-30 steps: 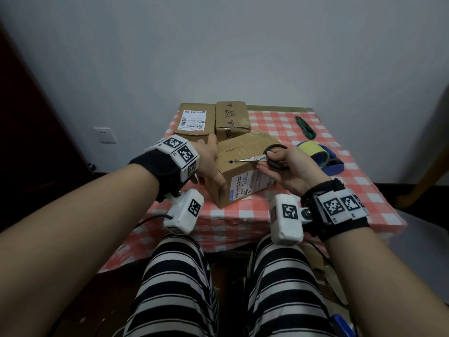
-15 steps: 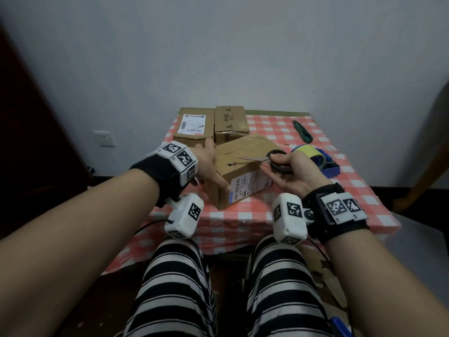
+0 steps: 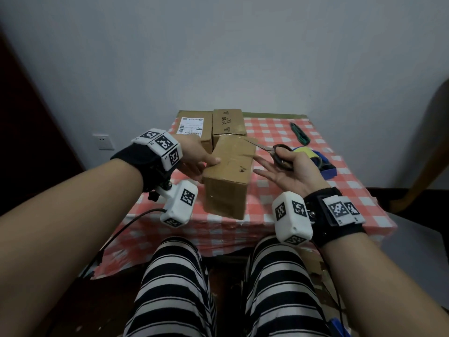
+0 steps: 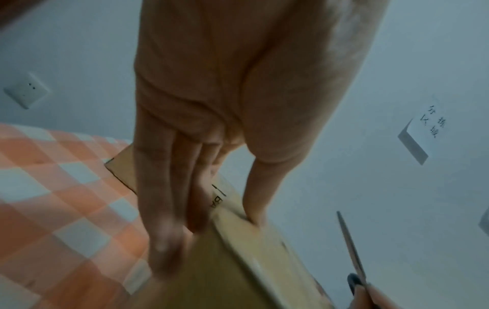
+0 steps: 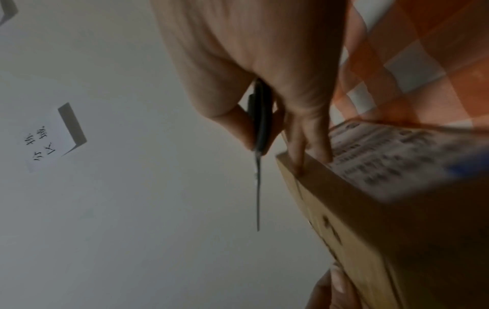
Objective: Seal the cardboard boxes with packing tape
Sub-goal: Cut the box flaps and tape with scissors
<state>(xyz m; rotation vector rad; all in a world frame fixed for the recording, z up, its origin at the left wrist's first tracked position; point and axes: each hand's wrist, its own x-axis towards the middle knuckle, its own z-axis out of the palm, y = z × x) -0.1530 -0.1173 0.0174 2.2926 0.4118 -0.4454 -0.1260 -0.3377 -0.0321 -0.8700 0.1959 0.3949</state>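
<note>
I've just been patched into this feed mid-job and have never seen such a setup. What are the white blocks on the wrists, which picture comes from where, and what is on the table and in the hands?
No machine here: a person works with bare hands. The white blocks strapped under the wrists are small cameras. The wide picture comes from a camera on the head, looking down; the two close ones look along each hand.

On the checked tablecloth sits the near cardboard box, with two more boxes behind it. To the right lie a tape roll in a blue dispenser and a green tool.

The left hand holds the near box's left side, thumb on top. The right hand holds scissors, blades together, pointing away over the box's far corner, while two of its fingers touch the box's right edge.
</note>
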